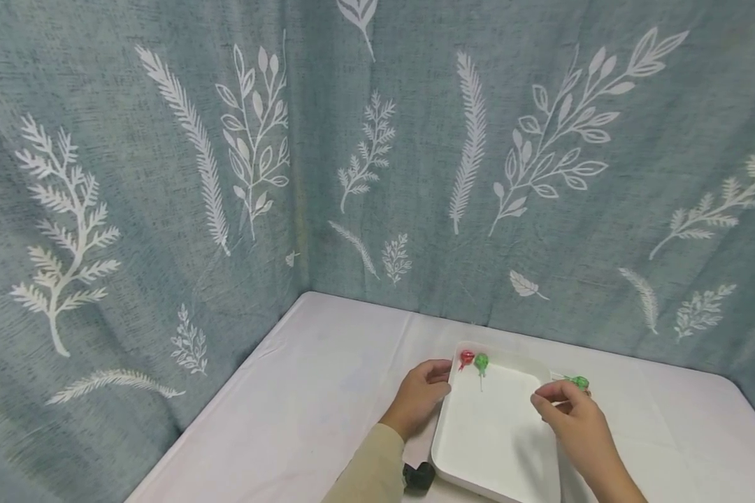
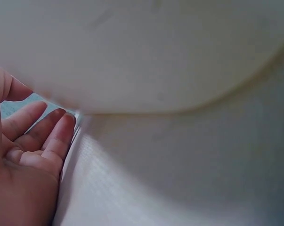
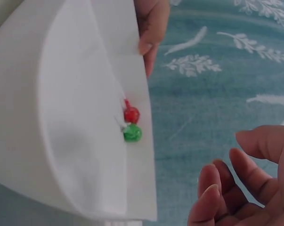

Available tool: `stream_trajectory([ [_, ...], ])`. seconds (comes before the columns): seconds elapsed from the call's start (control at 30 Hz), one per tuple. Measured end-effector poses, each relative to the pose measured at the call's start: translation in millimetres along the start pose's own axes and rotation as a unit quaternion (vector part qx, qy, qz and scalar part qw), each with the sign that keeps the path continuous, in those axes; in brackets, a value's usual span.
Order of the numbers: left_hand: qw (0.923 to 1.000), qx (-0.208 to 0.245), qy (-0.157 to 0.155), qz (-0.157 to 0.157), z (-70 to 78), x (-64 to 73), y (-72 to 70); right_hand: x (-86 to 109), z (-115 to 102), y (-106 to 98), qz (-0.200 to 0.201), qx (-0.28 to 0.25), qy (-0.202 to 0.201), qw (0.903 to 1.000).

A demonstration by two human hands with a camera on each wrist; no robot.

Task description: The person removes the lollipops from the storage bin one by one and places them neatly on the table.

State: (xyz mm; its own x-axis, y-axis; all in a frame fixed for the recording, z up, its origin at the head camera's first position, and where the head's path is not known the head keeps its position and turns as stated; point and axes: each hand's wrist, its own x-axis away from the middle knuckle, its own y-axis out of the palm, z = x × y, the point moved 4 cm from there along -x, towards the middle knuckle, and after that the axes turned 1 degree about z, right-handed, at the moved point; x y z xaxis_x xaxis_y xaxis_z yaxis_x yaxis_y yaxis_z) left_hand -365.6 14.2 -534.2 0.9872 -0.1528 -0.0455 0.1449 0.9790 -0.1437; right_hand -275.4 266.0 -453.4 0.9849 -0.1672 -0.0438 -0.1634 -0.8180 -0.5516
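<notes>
A white rectangular tray (image 1: 493, 433) rests on the table. In its far left corner lie a red-wrapped lollipop (image 1: 466, 358) and a green-wrapped lollipop (image 1: 482, 362), side by side with thin white sticks. My left hand (image 1: 420, 395) rests against the tray's left side, thumb and fingertips right at the rim. Over the tray's right rim hovers my right hand (image 1: 569, 416), its fingers loosely bent; the right wrist view shows nothing between thumb and fingers. Beyond that hand, outside the tray, another green lollipop (image 1: 580, 382) is partly hidden by it.
A white cloth covers the table (image 1: 340, 363). Blue-green curtains (image 1: 415, 154) with white leaf prints hang behind it and along the left side. A black object (image 1: 419, 477) sits beside the left sleeve, close to the tray's near left corner.
</notes>
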Motion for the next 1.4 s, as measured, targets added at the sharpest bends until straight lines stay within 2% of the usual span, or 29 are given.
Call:
stream_trajectory([
  [0.33,1.0,0.003,-0.002,-0.005,-0.7,-1.6,1.0,-19.3,-3,12,-0.008,0.045,-0.032,0.9984],
  [0.57,1.0,-0.003,0.001,0.0,1.2,-0.8,-0.6,-28.9,-19,7,-0.033,0.054,-0.051,0.9967],
  [0.77,0.9999,-0.011,0.004,0.002,1.5,-1.2,-2.7,-35.6,-31,4,-0.032,0.056,-0.06,0.9962],
  [1.07,1.0,0.002,-0.005,0.0,-1.9,0.9,-4.0,-52.8,-41,34,-0.041,0.028,-0.063,0.9968],
  [1.23,0.9999,0.01,-0.007,-0.008,-1.1,2.2,-2.2,-66.9,-35,53,-0.033,0.027,-0.061,0.9972],
  [1.4,0.9999,0.009,0.001,-0.012,2.8,2.2,-1.2,-77.7,-28,67,-0.025,0.0,-0.052,0.9984],
])
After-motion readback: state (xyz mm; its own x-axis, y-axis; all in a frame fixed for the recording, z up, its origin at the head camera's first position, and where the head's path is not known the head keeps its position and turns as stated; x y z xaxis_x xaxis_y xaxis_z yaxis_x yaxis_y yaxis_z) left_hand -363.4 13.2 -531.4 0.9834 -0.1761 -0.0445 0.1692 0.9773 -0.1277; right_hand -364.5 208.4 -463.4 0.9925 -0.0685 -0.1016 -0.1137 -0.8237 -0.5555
